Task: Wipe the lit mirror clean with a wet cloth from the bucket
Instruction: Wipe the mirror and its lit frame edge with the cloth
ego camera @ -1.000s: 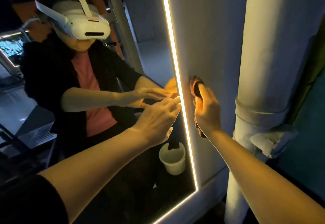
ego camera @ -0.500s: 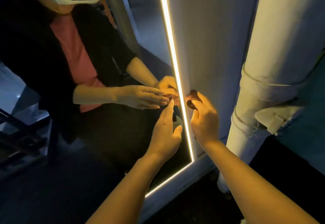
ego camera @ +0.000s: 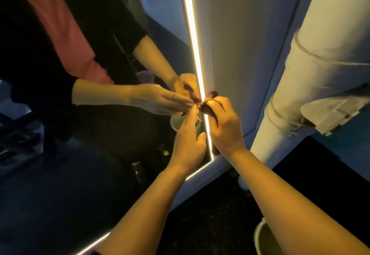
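Observation:
The tall mirror fills the left half of the view, edged by a bright light strip down its right side and along the bottom. My right hand grips a small dark cloth bunched against the lit edge, near the mirror's lower right corner. My left hand has straight fingers, their tips touching the glass beside the cloth. Both hands and a person in a pink top and dark jacket show as reflections. A pale bucket peeks out at the bottom right, partly behind my right forearm.
A thick white pipe with a bracket runs down the wall just right of the mirror. The grey wall panel lies between strip and pipe. Dark floor lies below. A second bucket shows only as a reflection.
Both hands have slid down the lit right edge toward the mirror's bottom corner. The view has tipped downward, so the reflected headset is out of sight and the bucket has come into view.

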Demonstrator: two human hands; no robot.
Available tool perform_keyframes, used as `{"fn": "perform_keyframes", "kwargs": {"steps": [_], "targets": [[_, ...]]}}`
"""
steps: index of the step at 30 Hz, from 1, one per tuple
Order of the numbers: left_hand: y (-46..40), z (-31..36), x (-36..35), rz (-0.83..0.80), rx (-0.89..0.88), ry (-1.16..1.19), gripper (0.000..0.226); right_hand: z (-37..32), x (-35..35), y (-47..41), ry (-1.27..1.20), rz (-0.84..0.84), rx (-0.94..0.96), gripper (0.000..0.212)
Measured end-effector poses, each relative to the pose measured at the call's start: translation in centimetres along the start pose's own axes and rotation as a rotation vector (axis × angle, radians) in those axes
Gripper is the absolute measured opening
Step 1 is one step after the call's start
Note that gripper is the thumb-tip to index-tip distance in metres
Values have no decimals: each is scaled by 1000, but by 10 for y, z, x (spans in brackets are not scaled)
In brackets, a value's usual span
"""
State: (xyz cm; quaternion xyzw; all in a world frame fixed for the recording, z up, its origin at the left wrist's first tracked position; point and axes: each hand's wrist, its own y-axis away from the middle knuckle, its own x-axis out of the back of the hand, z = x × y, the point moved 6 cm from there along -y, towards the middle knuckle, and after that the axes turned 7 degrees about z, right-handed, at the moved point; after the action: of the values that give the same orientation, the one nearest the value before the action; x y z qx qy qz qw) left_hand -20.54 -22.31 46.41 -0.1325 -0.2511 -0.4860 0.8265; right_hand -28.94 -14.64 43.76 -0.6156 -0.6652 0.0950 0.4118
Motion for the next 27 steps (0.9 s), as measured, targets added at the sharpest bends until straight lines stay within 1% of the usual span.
{"fn": "perform_keyframes", "kwargs": {"steps": [1, 2, 3, 4, 5, 6, 7, 8, 9, 11, 12, 13, 14, 15, 16, 17, 18, 19, 20, 22, 23, 24, 25, 26, 27], "targets": [[0, -2, -2, -7, 5, 3, 76, 14, -4, 7, 55, -53, -82, 21], [0, -5, -3, -14, 13, 5, 76, 29, -4, 15, 108, -71, -190, 22], [1, -8, -4, -19, 21, 8, 75, 39, 1, 20, 129, -36, -271, 22], [1, -12, -5, -22, 26, 10, 75, 40, 7, 20, 122, 30, -293, 24], [0, -16, -6, -20, 30, 12, 75, 34, 11, 14, 87, 97, -264, 26], [1, -21, -8, -21, 37, 13, 75, 26, 11, 6, 45, 134, -216, 28], [1, -25, -11, -25, 46, 13, 76, 24, 8, 0, 22, 134, -186, 30], [1, -28, -13, -34, 55, 12, 76, 25, 4, -1, 17, 102, -181, 31], [1, -31, -17, -45, 61, 17, 77, 35, -3, 4, 32, 35, -234, 32], [1, -37, -22, -60, 73, 19, 77, 67, -11, 28, 142, -89, -434, 32], [1, -41, -24, -63, 80, 12, 76, 74, -10, 37, 197, -101, -495, 32], [1, -45, -26, -68, 88, 6, 75, 73, -6, 40, 189, -25, -481, 32], [0, -50, -29, -70, 94, 3, 75, 67, -5, 38, 128, 50, -416, 31], [-1, -55, -32, -75, 100, 1, 74, 66, -10, 38, 88, 66, -370, 31], [-1, -60, -36, -82, 110, -1, 74, 66, -16, 39, 72, 44, -353, 32], [-1, -64, -40, -91, 124, 1, 74, 73, -24, 44, 65, -38, -420, 32], [1, -68, -44, -95, 137, 6, 73, 87, -32, 57, 98, -127, -542, 33], [2, -72, -48, -95, 146, 13, 72, 101, -33, 70, 133, -139, -641, 33], [3, -76, -51, -95, 151, 16, 72, 104, -30, 77, 173, -97, -666, 32], [1, -86, -58, -98, 155, 12, 71, 90, -25, 79, 88, 91, -513, 28], [-1, -91, -61, -100, 157, 10, 72, 87, -34, 85, 62, 74, -440, 25], [-2, -95, -65, -99, 159, 9, 73, 87, -47, 94, 56, -15, -372, 24], [-3, -99, -67, -96, 163, 10, 73, 92, -60, 107, 68, -160, -367, 24], [-4, -103, -69, -91, 169, 13, 73, 105, -72, 124, 107, -296, -445, 25], [-5, -107, -71, -90, 174, 17, 74, 118, -76, 136, 151, -341, -533, 27]]}}
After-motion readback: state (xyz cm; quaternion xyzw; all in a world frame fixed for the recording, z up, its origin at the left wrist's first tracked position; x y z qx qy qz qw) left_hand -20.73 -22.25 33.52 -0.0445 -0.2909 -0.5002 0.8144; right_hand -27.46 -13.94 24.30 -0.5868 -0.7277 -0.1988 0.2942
